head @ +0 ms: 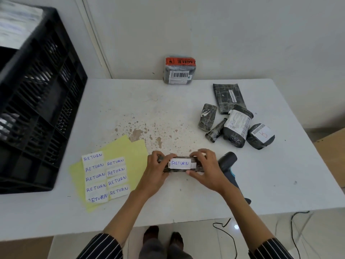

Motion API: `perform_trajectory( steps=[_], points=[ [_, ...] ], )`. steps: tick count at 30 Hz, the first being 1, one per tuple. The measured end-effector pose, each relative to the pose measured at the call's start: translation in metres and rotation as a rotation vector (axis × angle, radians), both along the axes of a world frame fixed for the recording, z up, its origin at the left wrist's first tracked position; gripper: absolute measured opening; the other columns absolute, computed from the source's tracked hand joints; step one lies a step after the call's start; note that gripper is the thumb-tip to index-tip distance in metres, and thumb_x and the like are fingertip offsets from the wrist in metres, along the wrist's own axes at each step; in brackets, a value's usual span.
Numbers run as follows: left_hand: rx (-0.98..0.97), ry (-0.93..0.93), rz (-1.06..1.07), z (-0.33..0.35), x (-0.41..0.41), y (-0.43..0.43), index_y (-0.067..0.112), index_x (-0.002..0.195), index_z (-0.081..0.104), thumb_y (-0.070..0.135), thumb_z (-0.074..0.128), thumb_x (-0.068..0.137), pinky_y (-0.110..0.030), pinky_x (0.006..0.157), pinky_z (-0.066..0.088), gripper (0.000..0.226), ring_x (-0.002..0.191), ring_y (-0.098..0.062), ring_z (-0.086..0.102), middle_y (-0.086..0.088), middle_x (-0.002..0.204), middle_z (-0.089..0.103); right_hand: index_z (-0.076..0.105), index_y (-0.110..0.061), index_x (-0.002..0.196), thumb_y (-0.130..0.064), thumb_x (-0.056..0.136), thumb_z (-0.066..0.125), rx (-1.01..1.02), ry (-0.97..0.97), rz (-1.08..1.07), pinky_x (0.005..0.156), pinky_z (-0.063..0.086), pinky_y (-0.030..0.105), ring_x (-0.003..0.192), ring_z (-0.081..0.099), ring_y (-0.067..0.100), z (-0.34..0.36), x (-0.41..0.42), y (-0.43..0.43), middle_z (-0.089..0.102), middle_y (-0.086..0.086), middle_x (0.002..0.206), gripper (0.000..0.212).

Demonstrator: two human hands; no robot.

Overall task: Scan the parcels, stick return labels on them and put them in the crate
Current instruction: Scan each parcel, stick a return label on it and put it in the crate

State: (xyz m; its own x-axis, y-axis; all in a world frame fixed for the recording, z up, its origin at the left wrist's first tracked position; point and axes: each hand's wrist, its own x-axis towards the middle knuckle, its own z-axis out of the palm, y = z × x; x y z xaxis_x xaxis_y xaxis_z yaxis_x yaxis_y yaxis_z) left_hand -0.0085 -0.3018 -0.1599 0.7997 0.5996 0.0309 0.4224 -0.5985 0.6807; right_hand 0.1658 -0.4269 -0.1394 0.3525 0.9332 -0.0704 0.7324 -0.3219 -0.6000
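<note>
A small dark parcel [179,170] lies on the white table [186,199] near its front edge, with a white RETURN label [180,163] on its top face. My left hand [158,165] grips the parcel's left end, thumb on the label's left edge. My right hand [205,165] grips its right end, fingers curled over the top. A yellow backing sheet [128,148] to the left carries several RETURN labels [105,177]. The black crate [37,101] stands at the table's left.
A black barcode scanner [228,161] lies just right of my right hand, its cable [229,234] hanging off the front edge. Several dark wrapped parcels [237,126] are heaped at the right. A parcel with orange tape [179,71] stands against the back wall.
</note>
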Motion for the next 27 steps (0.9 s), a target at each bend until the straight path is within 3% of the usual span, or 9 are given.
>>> perform_trajectory(
  steps=[3, 5, 8, 10, 15, 19, 23, 25, 27],
  points=[
    [-0.172, -0.108, 0.049, 0.037, -0.005, 0.005, 0.038, 0.131, 0.043, -0.002, 0.062, 0.085, 0.000, 0.089, 0.034, 0.064, 0.098, -0.005, 0.043, 0.000, 0.111, 0.028, 0.052, -0.024, 0.107, -0.047, 0.079, 0.068, 0.090, 0.245, -0.241, 0.077, 0.043, 0.012, 0.089, 0.051, 0.005, 0.028, -0.016, 0.009, 0.047, -0.003, 0.104, 0.039],
    [-0.264, -0.131, 0.045, 0.059, -0.008, 0.003, 0.043, 0.126, 0.044, 0.006, 0.065, 0.084, 0.001, 0.081, 0.039, 0.060, 0.097, 0.000, 0.048, 0.001, 0.110, 0.030, 0.052, -0.022, 0.094, -0.047, 0.079, 0.067, 0.190, 0.297, -0.382, 0.069, 0.043, 0.015, 0.081, 0.054, 0.008, 0.039, -0.027, 0.016, 0.053, 0.000, 0.093, 0.033],
    [-0.324, -0.211, 0.121, 0.084, -0.009, 0.003, 0.044, 0.121, 0.051, 0.022, 0.064, 0.088, -0.010, 0.079, 0.049, 0.042, 0.099, -0.002, 0.052, 0.003, 0.109, 0.034, 0.054, -0.019, 0.088, -0.045, 0.082, 0.065, 0.303, 0.382, -0.492, 0.069, 0.049, 0.027, 0.080, 0.057, 0.011, 0.053, -0.037, 0.027, 0.059, 0.003, 0.089, 0.029],
    [-0.319, -0.252, 0.155, 0.098, -0.012, 0.008, 0.045, 0.118, 0.052, 0.024, 0.056, 0.093, -0.017, 0.076, 0.053, 0.033, 0.099, -0.009, 0.053, 0.000, 0.109, 0.037, 0.056, -0.018, 0.090, -0.039, 0.089, 0.058, 0.327, 0.426, -0.467, 0.069, 0.049, 0.028, 0.080, 0.057, 0.013, 0.062, -0.040, 0.033, 0.061, 0.005, 0.092, 0.022],
    [-0.352, -0.406, 0.257, 0.135, -0.035, 0.030, 0.036, 0.126, 0.043, 0.021, 0.057, 0.093, -0.012, 0.069, 0.049, 0.040, 0.094, -0.016, 0.060, -0.003, 0.117, 0.052, 0.057, -0.012, 0.099, -0.025, 0.099, 0.043, 0.359, 0.662, -0.286, 0.056, 0.047, 0.021, 0.066, 0.051, 0.012, 0.103, -0.048, 0.049, 0.066, 0.009, 0.093, 0.019],
    [-0.371, -0.628, 0.452, 0.173, -0.054, 0.055, 0.035, 0.128, 0.036, 0.016, 0.067, 0.085, -0.018, 0.077, 0.052, 0.056, 0.094, -0.003, 0.062, 0.000, 0.112, 0.055, 0.060, -0.011, 0.100, -0.021, 0.096, 0.051, 0.371, 0.817, -0.171, 0.060, 0.052, 0.027, 0.073, 0.061, 0.019, 0.140, -0.063, 0.073, 0.067, 0.011, 0.097, 0.014],
    [-0.327, -0.840, 0.617, 0.213, -0.076, 0.094, 0.022, 0.119, 0.042, 0.011, 0.071, 0.081, -0.017, 0.075, 0.051, 0.049, 0.092, -0.009, 0.062, -0.006, 0.111, 0.057, 0.058, -0.010, 0.099, -0.013, 0.093, 0.055, 0.373, 0.953, -0.016, 0.069, 0.054, 0.039, 0.079, 0.065, 0.023, 0.174, -0.095, 0.119, 0.067, 0.013, 0.098, 0.007],
    [-0.301, -0.883, 0.656, 0.230, -0.089, 0.117, 0.022, 0.112, 0.046, 0.012, 0.071, 0.081, -0.018, 0.077, 0.052, 0.041, 0.091, -0.011, 0.064, -0.006, 0.109, 0.060, 0.056, -0.011, 0.098, -0.010, 0.093, 0.054, 0.374, 0.984, 0.040, 0.068, 0.051, 0.033, 0.077, 0.063, 0.017, 0.188, -0.116, 0.148, 0.066, 0.009, 0.095, 0.005],
    [-0.296, -0.861, 0.669, 0.243, -0.103, 0.139, 0.021, 0.117, 0.046, 0.011, 0.069, 0.083, -0.019, 0.075, 0.053, 0.042, 0.087, -0.009, 0.064, -0.004, 0.104, 0.061, 0.055, -0.012, 0.097, -0.009, 0.093, 0.053, 0.368, 1.001, 0.071, 0.068, 0.048, 0.032, 0.077, 0.062, 0.017, 0.197, -0.138, 0.179, 0.066, 0.011, 0.098, 0.005]
  ],
)
